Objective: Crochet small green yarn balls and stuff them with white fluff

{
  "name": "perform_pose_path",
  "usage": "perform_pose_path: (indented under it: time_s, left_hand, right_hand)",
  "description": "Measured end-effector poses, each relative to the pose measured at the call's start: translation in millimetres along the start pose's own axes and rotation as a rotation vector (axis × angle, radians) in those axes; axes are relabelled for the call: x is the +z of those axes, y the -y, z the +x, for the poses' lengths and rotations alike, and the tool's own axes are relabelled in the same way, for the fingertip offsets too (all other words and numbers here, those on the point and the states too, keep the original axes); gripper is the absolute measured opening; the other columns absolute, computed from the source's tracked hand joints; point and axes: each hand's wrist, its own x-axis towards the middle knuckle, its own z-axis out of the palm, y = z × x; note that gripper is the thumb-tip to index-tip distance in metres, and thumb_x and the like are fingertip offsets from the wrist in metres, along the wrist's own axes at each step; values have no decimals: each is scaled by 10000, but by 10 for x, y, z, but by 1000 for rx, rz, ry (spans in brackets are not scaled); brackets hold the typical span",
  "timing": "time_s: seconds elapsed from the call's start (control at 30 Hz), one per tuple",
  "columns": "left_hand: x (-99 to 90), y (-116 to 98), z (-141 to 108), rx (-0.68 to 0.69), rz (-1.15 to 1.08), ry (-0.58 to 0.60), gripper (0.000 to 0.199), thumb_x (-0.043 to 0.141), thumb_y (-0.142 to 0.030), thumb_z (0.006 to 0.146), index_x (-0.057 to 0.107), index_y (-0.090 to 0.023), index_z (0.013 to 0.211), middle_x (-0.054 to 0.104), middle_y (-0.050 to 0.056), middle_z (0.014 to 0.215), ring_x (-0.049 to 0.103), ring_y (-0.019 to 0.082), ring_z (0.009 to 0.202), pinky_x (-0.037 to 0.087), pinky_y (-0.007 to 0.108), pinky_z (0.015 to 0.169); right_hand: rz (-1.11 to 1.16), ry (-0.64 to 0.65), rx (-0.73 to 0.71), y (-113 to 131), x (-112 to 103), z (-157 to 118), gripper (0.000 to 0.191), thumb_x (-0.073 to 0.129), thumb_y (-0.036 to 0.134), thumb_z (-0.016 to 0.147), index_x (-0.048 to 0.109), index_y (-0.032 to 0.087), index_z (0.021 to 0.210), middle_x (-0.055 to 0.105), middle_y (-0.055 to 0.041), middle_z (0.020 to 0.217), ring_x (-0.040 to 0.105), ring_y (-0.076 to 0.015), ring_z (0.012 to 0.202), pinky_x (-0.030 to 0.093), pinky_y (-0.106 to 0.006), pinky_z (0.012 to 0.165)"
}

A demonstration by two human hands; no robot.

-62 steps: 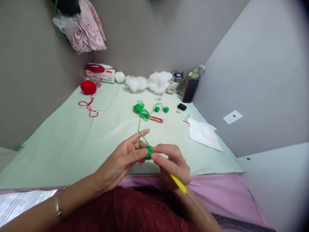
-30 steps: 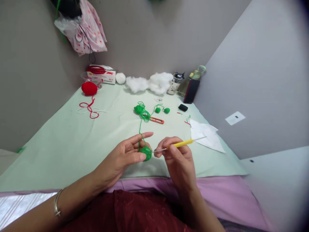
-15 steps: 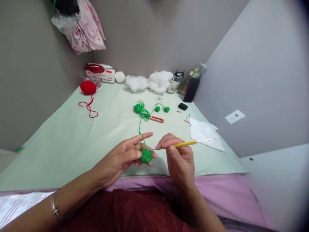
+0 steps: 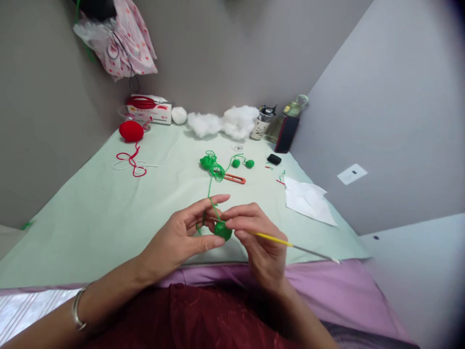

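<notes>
Between the thumb and fingers of my left hand (image 4: pixel 191 228) is a small round green crochet piece (image 4: pixel 223 231). Green yarn (image 4: pixel 209 188) runs from it over my raised left index finger to a tangled green yarn ball (image 4: pixel 208 162) on the table. My right hand (image 4: pixel 259 237) is closed around a crochet hook (image 4: pixel 278 239) with a yellow grip. The hook's working tip lies at the top edge of the green piece, and its other metal end points down to the right. Fingertips of both hands meet close to the piece, partly hiding the stitches.
Beyond my hands lie an orange cutter (image 4: pixel 235 179) and two small green crocheted balls (image 4: pixel 249 164). Red yarn (image 4: pixel 131 131) sits at the left, white stuffing (image 4: pixel 240 122) at the back. A phone (image 4: pixel 286 134) leans at the right, above white paper (image 4: pixel 307 198).
My right hand has come in to the left against the green piece. The hook has swung so its outer end points lower. My left thumb has shifted across the piece's front.
</notes>
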Motion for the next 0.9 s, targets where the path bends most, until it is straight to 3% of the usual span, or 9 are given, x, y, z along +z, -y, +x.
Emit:
perform_pose_path:
  time_s: [0.17, 0.27, 0.4, 0.6, 0.9]
  left_hand:
    - [13, -32, 11, 49, 71, -83, 743, 896, -262, 721, 627, -293, 1414, 658, 11, 954, 603, 231, 1036, 423, 410, 1050]
    - [17, -37, 21, 38, 56, -72, 743, 896, -274, 726, 621, -287, 1416, 638, 3, 934, 619, 230, 1023, 434, 407, 1033]
    - [17, -28, 21, 29, 63, -57, 727, 882, -294, 751, 608, -277, 1424, 641, 2, 934, 623, 226, 1036, 431, 401, 1035]
    - [6, -30, 1, 31, 125, -74, 700, 879, -293, 747, 627, -276, 1400, 647, 4, 913, 616, 225, 1021, 433, 400, 1030]
    - [4, -36, 10, 49, 205, -88, 656, 871, -324, 759, 650, -291, 1376, 631, -4, 900, 581, 195, 975, 439, 364, 1004]
  right_hand:
    - [145, -82, 83, -56, 27, 8, 146, 635, 301, 983, 774, 258, 974, 781, -55, 902, 695, -197, 814, 582, -359, 707]
    - [294, -101, 188, -83, 31, 51, 160, 639, 349, 979, 738, 237, 922, 780, -44, 864, 661, -160, 692, 549, -305, 621]
    - [394, -87, 255, -69, 13, 77, 187, 629, 357, 986, 709, 215, 895, 774, -46, 829, 660, -152, 677, 543, -289, 617]
    - [291, -45, 238, -80, -35, 29, 226, 601, 380, 999, 711, 197, 924, 776, -72, 867, 667, -168, 701, 567, -341, 673]
    - [231, 22, 135, -52, -63, 5, 159, 576, 276, 1017, 724, 231, 980, 775, -46, 911, 674, -165, 762, 573, -346, 720]
